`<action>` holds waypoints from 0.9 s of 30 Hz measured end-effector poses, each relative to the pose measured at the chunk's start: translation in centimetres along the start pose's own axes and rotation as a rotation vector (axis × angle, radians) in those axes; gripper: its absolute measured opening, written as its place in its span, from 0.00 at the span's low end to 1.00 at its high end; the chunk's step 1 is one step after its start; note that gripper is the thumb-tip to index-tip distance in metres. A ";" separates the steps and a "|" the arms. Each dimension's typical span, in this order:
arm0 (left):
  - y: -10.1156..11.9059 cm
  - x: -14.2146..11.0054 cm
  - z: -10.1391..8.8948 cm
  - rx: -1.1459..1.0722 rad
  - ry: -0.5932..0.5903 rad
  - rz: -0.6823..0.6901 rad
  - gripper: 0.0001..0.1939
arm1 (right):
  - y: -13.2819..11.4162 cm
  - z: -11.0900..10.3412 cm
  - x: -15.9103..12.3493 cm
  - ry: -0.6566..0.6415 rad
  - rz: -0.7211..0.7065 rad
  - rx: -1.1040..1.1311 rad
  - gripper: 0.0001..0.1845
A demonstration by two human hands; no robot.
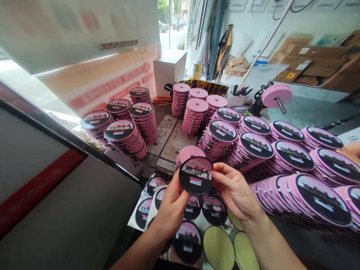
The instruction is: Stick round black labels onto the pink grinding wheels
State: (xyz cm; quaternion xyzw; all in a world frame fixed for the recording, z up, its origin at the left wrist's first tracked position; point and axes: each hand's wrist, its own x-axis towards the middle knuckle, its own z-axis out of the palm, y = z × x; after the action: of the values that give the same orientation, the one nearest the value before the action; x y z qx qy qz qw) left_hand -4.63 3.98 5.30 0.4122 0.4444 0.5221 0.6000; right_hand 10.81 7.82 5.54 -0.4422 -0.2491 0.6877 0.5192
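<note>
A round sticker (196, 176), black below and pink above with white lettering, is held up between my hands. My left hand (173, 204) grips its left edge between thumb and fingers. At its right edge, the fingertips of my right hand (232, 187) pinch the rim. Just behind it, a short stack of pink discs (190, 152) is partly covered by the sticker. Under my hands lies a sticker sheet (188, 240) with several matching round stickers and bare yellow-green backing circles (218, 247). Whether a disc sits behind the held sticker is hidden.
Labelled disc stacks stand at left (119, 129) and in rows at right (294, 153). Plain pink stacks (197, 105) are at the back. A metal spindle (280, 105) carries pink discs. A pen holder (237, 98) stands behind. Part of another person's hand (353, 150) shows far right.
</note>
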 end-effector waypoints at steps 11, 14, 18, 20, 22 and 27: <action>-5.7 -2.3 3.0 -0.294 -0.004 -0.027 0.33 | 2.6 -0.8 -2.1 0.164 0.035 0.304 0.17; -5.3 -2.0 3.2 -0.399 0.065 -0.107 0.28 | 1.4 -0.7 -3.0 0.160 0.044 0.278 0.17; -3.8 -1.7 2.7 -0.513 0.090 -0.342 0.28 | 0.4 -1.7 -4.1 0.158 -0.033 0.032 0.15; -3.1 -1.9 2.3 -0.533 0.054 -0.444 0.28 | 0.6 -2.4 -4.4 0.206 -0.076 -0.073 0.15; -2.6 -2.1 2.0 -0.539 -0.008 -0.493 0.26 | 1.0 -3.0 -4.6 0.243 -0.086 -0.125 0.16; -2.1 -2.4 1.3 -0.532 -0.117 -0.520 0.29 | 1.6 -3.6 -5.0 0.243 -0.088 -0.160 0.16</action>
State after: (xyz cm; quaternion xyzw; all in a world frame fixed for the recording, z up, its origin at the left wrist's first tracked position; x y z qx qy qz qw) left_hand -3.01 1.36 3.85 0.1444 0.3482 0.4251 0.8229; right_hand 13.53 2.21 4.23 -0.5508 -0.2575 0.5835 0.5384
